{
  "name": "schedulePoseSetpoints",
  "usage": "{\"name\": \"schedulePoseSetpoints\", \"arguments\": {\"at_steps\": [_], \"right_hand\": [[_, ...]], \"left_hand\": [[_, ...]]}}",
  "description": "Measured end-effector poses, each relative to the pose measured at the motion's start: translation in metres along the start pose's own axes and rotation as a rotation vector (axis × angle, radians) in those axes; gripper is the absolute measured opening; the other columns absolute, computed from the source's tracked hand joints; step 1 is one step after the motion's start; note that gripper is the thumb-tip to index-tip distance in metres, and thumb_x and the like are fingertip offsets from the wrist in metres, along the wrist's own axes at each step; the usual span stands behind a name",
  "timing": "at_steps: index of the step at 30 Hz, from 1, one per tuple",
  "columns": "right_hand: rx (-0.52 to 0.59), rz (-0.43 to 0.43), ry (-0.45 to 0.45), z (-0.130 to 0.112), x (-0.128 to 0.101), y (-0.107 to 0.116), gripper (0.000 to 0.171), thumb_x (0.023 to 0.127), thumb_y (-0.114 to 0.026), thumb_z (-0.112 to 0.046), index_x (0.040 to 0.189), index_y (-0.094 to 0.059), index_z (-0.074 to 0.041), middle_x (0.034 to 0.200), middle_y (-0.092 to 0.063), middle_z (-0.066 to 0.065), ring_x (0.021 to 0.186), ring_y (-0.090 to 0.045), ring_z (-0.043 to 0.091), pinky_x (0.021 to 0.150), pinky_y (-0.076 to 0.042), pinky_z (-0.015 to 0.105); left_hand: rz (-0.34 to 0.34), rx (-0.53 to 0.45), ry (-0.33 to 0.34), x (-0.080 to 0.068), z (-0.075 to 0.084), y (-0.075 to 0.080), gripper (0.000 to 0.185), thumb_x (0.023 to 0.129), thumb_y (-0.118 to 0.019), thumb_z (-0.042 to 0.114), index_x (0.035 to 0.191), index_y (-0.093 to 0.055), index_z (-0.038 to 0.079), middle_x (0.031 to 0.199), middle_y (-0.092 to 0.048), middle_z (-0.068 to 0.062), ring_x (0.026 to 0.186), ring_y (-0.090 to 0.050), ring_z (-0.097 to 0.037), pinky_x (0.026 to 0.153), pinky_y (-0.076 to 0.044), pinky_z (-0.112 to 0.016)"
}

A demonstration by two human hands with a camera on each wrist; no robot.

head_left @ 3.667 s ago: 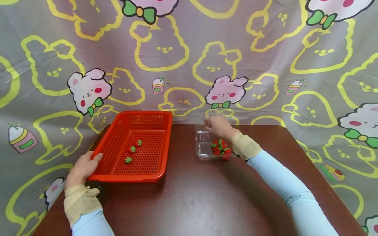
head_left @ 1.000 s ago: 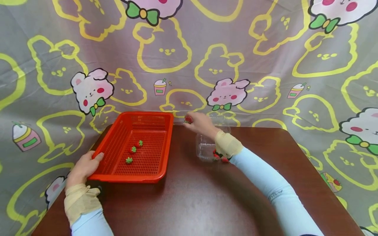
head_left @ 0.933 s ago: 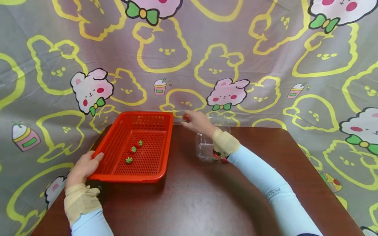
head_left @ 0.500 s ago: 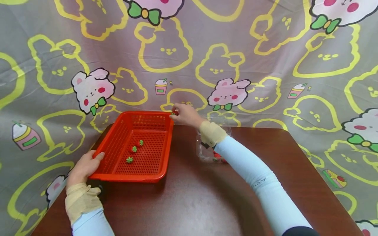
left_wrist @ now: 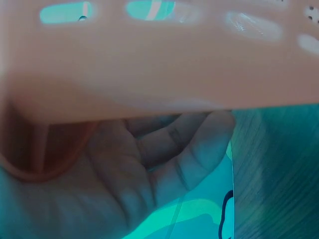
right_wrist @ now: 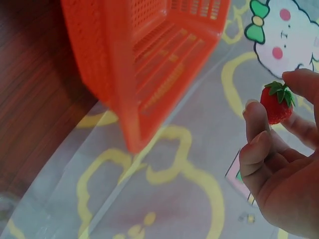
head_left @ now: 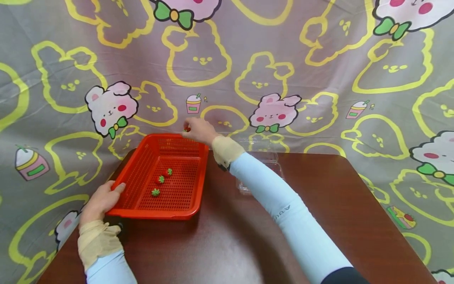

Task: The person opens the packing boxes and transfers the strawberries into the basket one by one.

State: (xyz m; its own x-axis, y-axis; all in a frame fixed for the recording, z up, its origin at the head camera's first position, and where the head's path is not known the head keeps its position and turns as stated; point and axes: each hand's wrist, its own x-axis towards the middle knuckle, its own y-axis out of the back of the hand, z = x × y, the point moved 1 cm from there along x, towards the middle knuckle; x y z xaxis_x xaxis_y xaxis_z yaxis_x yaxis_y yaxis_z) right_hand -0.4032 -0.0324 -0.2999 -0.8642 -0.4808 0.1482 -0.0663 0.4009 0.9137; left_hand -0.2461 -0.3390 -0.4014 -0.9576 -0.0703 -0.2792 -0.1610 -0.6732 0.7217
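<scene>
My right hand hovers over the far rim of the red perforated basket and pinches a small red strawberry between thumb and fingertips. Three strawberries lie on the basket's floor. My left hand grips the basket's near left corner, thumb on the rim; in the left wrist view its curled fingers sit under the basket's rim. A clear plastic clamshell box stands on the brown table, mostly hidden by my right forearm.
A patterned cloth with yellow rabbit outlines hangs right behind the table's far edge. The table's right edge runs close to the clamshell side.
My right hand has carried the strawberry leftward from above the clamshell box to over the basket's far rim. The left hand and the basket have stayed in place.
</scene>
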Motion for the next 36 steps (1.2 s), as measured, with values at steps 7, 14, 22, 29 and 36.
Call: {"name": "schedulePoseSetpoints", "arguments": {"at_steps": [7,14,22,29,36], "right_hand": [[0.022,-0.056,-0.054,-0.024,0.009,-0.023,0.023,0.094,-0.064,-0.037,0.105,-0.060,-0.018,0.094,-0.061,-0.003,0.077,-0.054,0.014,0.065,-0.044,0.029],[-0.016,-0.094,-0.100,-0.051,0.019,-0.043,0.021,0.094,-0.062,-0.039,0.094,-0.054,-0.020,0.084,-0.055,-0.004,0.071,-0.049,0.014,0.061,-0.039,0.028],[-0.069,-0.132,-0.194,-0.060,0.024,-0.069,0.019,0.094,-0.063,-0.039,0.098,-0.058,-0.021,0.092,-0.061,-0.006,0.077,-0.056,0.013,0.065,-0.045,0.030],[-0.174,-0.189,-0.208,-0.061,0.030,-0.106,0.013,0.098,-0.057,-0.035,0.108,-0.059,-0.027,0.091,-0.064,-0.007,0.076,-0.062,0.014,0.066,-0.048,0.031],[-0.217,-0.202,-0.190,-0.054,0.033,-0.133,0.013,0.102,-0.049,-0.023,0.092,-0.057,-0.023,0.078,-0.061,-0.002,0.069,-0.058,0.015,0.061,-0.045,0.031]], "left_hand": [[0.002,0.007,-0.009,0.001,-0.001,0.001,0.065,0.105,-0.031,0.043,0.140,-0.030,-0.012,0.122,-0.050,-0.032,0.103,-0.054,-0.039,0.082,-0.044,-0.045],[0.002,0.014,-0.003,-0.002,-0.001,0.005,0.067,0.104,-0.030,0.044,0.141,-0.029,-0.013,0.123,-0.049,-0.034,0.104,-0.054,-0.040,0.084,-0.044,-0.049],[0.001,-0.003,0.002,-0.001,0.002,-0.001,0.065,0.104,-0.031,0.043,0.140,-0.031,-0.012,0.121,-0.051,-0.031,0.100,-0.055,-0.037,0.080,-0.045,-0.043],[-0.009,-0.001,0.006,0.004,0.002,-0.001,0.067,0.104,-0.030,0.045,0.141,-0.030,-0.010,0.124,-0.049,-0.031,0.104,-0.053,-0.039,0.083,-0.044,-0.048],[0.012,-0.002,0.009,-0.001,0.001,-0.001,0.065,0.104,-0.031,0.043,0.140,-0.031,-0.012,0.125,-0.049,-0.033,0.105,-0.053,-0.042,0.085,-0.044,-0.050]]}}
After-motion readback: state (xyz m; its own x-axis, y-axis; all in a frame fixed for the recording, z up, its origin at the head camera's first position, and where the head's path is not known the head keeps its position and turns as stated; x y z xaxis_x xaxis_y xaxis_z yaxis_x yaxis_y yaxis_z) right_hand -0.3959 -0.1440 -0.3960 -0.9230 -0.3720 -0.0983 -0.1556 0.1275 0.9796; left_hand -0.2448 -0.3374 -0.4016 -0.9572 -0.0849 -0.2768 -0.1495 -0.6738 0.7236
